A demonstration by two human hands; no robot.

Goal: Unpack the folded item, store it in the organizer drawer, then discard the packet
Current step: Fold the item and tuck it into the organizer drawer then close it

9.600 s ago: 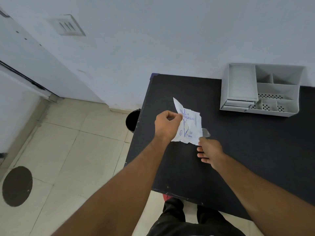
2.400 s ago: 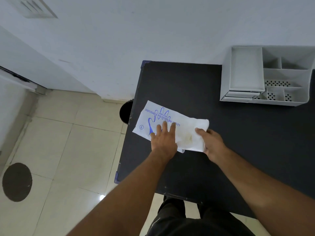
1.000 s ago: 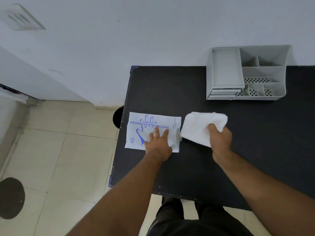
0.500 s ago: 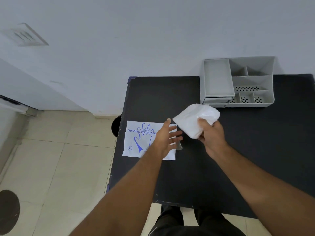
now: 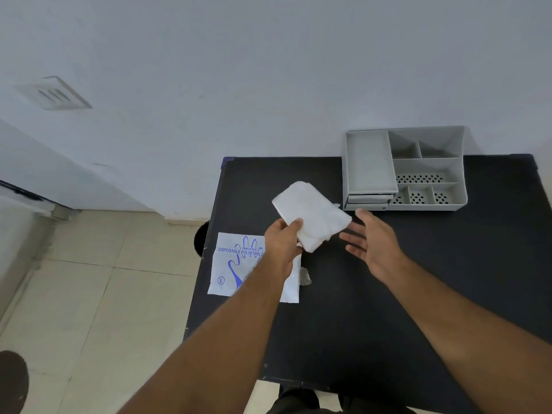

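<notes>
My left hand (image 5: 282, 242) grips the folded white gloves (image 5: 310, 215) by their near corner and holds them above the black table (image 5: 388, 294). Just to the right, my right hand (image 5: 372, 242) is open with spread fingers, its fingertips close to the bundle's right edge. The empty white packet (image 5: 231, 264) with blue glove print lies flat at the table's left edge, partly under my left forearm. The grey organizer (image 5: 403, 168) stands at the back of the table, its drawers (image 5: 369, 200) shut at the front left.
A small clear torn strip (image 5: 305, 277) lies beside the packet. A black bin (image 5: 200, 242) sits on the tiled floor just left of the table, mostly hidden by its edge. The white wall runs behind the table.
The folded gloves passed from my right hand to my left hand. My left hand lifted off the packet; my right hand let go and opened.
</notes>
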